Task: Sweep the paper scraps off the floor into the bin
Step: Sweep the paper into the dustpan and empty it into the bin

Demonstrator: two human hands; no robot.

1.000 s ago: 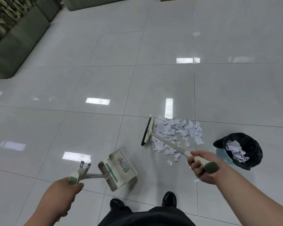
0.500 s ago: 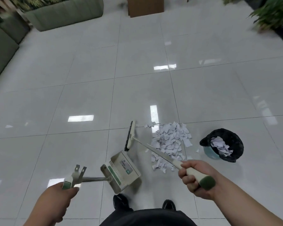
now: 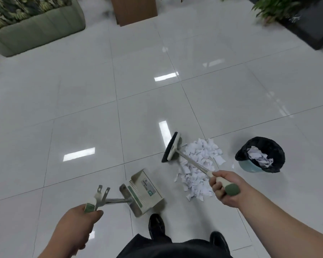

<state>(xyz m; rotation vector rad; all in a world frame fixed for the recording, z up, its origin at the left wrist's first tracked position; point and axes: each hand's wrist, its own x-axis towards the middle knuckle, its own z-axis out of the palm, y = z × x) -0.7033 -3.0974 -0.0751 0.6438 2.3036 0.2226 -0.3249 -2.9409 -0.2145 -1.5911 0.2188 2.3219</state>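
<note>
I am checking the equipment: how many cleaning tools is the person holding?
2. The broom is in the right hand, its head beside the paper scraps; the dustpan is in the left hand.

Loose pile of small torn white paper scraps [image 3: 199, 164]: lies on the glossy pale tiled floor [image 3: 82, 108], a few strays toward the bin.

Broom with cream head, black bristles, metal shaft and green-capped grip [image 3: 191, 163]: head on the floor at the pile's left edge, shaft slanting across the scraps.

Round teal bin with black bag liner [image 3: 249, 167]: upright, just right of the pile, crumpled white paper inside.

Cream plastic dustpan with metal handle [image 3: 144, 192]: tilted, left of the pile; floor contact cannot be told.
</note>
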